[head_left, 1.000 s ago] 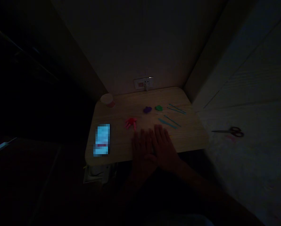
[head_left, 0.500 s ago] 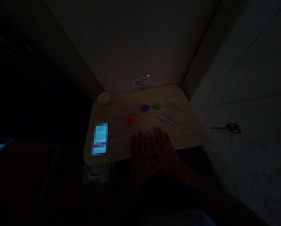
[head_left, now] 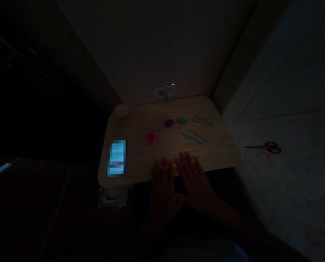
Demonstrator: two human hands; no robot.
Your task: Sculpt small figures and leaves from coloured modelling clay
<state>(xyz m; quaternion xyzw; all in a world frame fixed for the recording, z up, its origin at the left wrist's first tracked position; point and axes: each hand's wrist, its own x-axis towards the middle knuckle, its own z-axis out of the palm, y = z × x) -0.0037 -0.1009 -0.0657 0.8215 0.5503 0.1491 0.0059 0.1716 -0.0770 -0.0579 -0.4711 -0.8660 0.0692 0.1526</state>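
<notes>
Both palms face down at the front edge of a small wooden table [head_left: 140, 163]. Under the fingers runs a thin orange-yellow roll of modelling clay [head_left: 175, 165], showing between the hands and past the right fingertips. My left hand [head_left: 164, 182] lies flat on it, fingers stretched out. Beside it my right hand [head_left: 192, 178] is also flat, fingers slightly spread; the thumbs meet or nearly meet. Beyond them sits a pink and red clay figure [head_left: 151, 137] with several legs. Purple clay [head_left: 169, 123] and green clay [head_left: 182, 120] lie farther back.
Several blue modelling tools [head_left: 192, 138] rest on the right half of the table. A glowing phone [head_left: 117, 158] lies at the left, with a cup [head_left: 122, 112] behind it. Scissors [head_left: 263, 147] are on the pale surface at right. A wall socket [head_left: 164, 92] is behind. The room is dim.
Both hands have slid back toward the table's front edge, staying flat. More of the orange-yellow clay roll now shows between and beyond the fingers. The view has shifted slightly.
</notes>
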